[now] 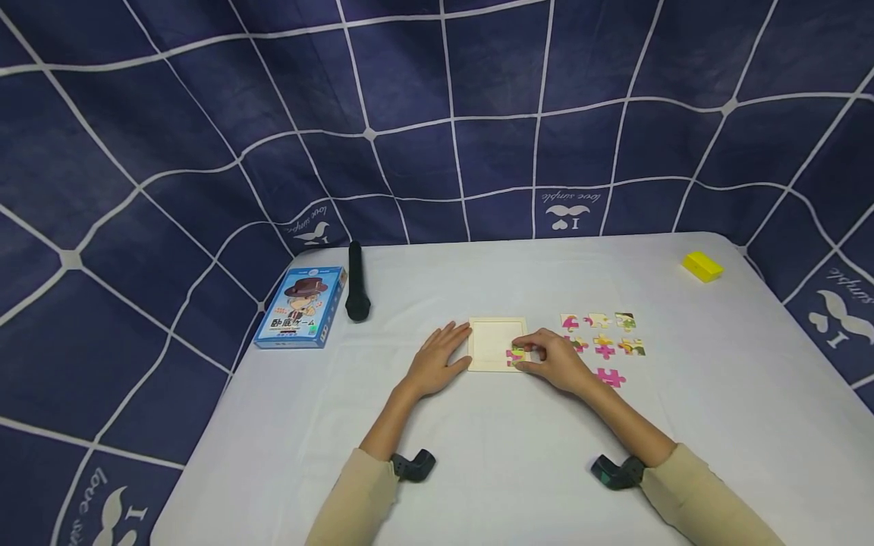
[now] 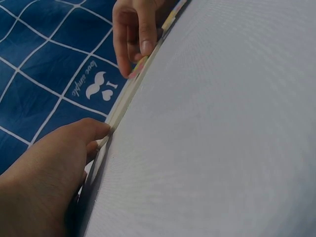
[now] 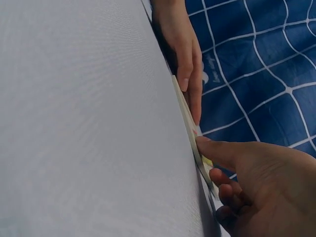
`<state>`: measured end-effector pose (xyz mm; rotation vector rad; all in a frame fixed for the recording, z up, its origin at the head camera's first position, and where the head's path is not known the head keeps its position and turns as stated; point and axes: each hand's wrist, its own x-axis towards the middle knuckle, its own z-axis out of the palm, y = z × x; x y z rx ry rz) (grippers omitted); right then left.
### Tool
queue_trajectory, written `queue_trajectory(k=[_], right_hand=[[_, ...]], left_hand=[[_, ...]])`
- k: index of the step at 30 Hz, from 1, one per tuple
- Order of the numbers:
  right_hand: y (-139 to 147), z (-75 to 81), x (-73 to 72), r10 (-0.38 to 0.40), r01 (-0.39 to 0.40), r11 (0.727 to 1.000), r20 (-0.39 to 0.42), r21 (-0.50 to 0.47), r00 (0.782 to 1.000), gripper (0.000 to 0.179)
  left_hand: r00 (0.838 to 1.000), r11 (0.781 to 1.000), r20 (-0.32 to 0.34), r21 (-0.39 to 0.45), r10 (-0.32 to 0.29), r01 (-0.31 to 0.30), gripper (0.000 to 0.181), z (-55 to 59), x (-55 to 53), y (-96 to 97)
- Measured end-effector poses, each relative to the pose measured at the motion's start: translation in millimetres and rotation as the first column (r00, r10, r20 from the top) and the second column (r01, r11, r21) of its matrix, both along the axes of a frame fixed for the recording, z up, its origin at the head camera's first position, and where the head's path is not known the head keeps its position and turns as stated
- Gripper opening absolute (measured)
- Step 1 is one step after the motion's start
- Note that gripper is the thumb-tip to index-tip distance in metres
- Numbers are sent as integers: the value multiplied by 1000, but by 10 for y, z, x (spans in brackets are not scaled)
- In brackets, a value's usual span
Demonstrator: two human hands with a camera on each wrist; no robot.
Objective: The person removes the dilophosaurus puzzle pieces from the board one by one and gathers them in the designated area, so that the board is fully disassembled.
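Note:
A shallow wooden puzzle tray (image 1: 497, 321) with a raised rim lies flat on the white table, between both hands. My left hand (image 1: 434, 362) rests at its left side, fingers extended and the thumb touching the rim near the lower corner. In the tray's lower right corner sits a pink and green jigsaw piece (image 1: 512, 356). My right hand (image 1: 556, 362) pinches this piece between thumb and forefinger, the other fingers bent. The right wrist view shows the right thumb (image 3: 217, 150) at the tray's edge, partly covering the piece.
Several loose jigsaw pieces (image 1: 604, 350) lie right of the tray, some beside my right hand. A blue game box (image 1: 300, 309) and a black microphone (image 1: 356, 282) lie at the back left. A yellow block (image 1: 702, 266) is at the back right. Dark blue gridded cloth (image 1: 492, 152) surrounds the table.

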<state>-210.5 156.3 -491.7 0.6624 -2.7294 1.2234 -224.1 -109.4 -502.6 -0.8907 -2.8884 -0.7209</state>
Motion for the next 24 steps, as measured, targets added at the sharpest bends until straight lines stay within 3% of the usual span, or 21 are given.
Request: queue_trajectory(k=[10,24], right_hand=[[-2,-10,-3,61,-64,997,-63,-53,996,39],[12,34,19,82,-83,987,-13,-137,997,39]], left_hand=[[1000,1000,13,-11,12,-12,57,10,-2,8],[1000,1000,8,-10,15,-15,57,-13,-9,8]])
